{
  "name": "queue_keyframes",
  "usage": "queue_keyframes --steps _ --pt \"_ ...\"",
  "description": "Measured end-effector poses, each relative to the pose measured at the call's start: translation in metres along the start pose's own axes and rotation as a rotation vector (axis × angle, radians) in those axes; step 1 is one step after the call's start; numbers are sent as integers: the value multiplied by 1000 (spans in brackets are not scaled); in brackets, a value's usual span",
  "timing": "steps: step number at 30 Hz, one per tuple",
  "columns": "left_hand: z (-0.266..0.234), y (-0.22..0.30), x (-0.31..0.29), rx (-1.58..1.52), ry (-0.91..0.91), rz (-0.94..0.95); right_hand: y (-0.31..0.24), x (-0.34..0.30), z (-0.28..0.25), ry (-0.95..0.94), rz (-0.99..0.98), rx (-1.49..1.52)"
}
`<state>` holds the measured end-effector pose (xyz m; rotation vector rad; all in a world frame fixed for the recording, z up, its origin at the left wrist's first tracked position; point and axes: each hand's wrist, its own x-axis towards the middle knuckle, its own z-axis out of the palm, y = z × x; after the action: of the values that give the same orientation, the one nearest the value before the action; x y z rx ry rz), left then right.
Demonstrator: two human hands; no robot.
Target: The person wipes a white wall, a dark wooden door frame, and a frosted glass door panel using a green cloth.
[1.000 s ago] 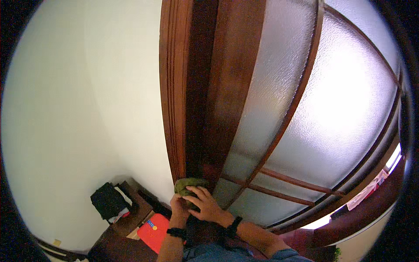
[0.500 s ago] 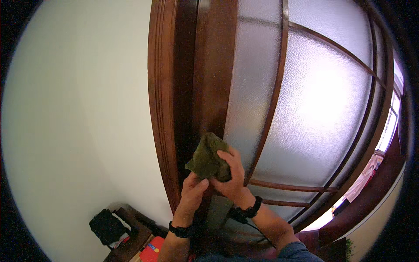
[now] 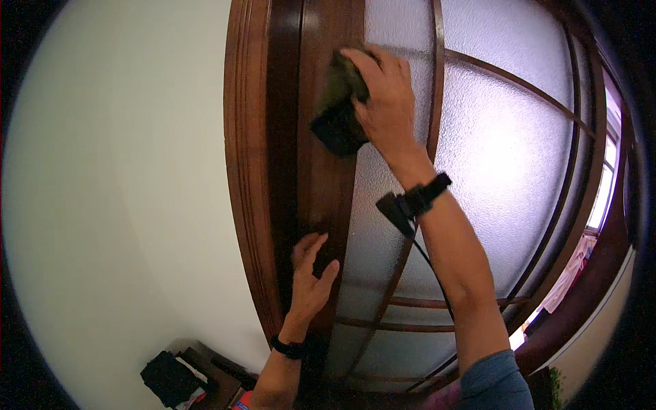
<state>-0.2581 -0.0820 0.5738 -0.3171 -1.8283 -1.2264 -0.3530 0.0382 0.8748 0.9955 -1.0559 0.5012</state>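
My right hand (image 3: 386,96) is raised high and grips a dark green cloth (image 3: 339,109), whose lower end hangs in shadow. The cloth lies over the dark brown wooden stile (image 3: 333,184) of a door, beside its frosted glass (image 3: 389,171). Whether the cloth presses on the wood cannot be made out. Lower down, my left hand (image 3: 312,277) is empty, its fingers apart, in front of the same stile. Both wrists wear black bands; a small black device (image 3: 400,208) with a cable sits on the right one.
A ridged wooden door frame (image 3: 242,164) borders a pale wall (image 3: 123,171) on the left. Dark folded fabric (image 3: 171,379) lies on a brown piece of furniture at the lower left. Pink cloth (image 3: 570,280) hangs beyond the door at the right.
My right hand has carried the cloth upward along the stile. My left hand has let go of the cloth and risen slightly, its fingers now spread.
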Motion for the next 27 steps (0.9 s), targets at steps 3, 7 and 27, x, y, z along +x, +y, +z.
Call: queue_keyframes --steps 3,7,27 --pt "2 -8 -3 86 74 10 -2 -2 17 -87 -14 -95" --pt "4 -17 -8 80 174 37 -9 -27 23 -132 -52 -130" --pt "17 -33 -24 183 358 30 -69 -185 -36 -620 -382 167"
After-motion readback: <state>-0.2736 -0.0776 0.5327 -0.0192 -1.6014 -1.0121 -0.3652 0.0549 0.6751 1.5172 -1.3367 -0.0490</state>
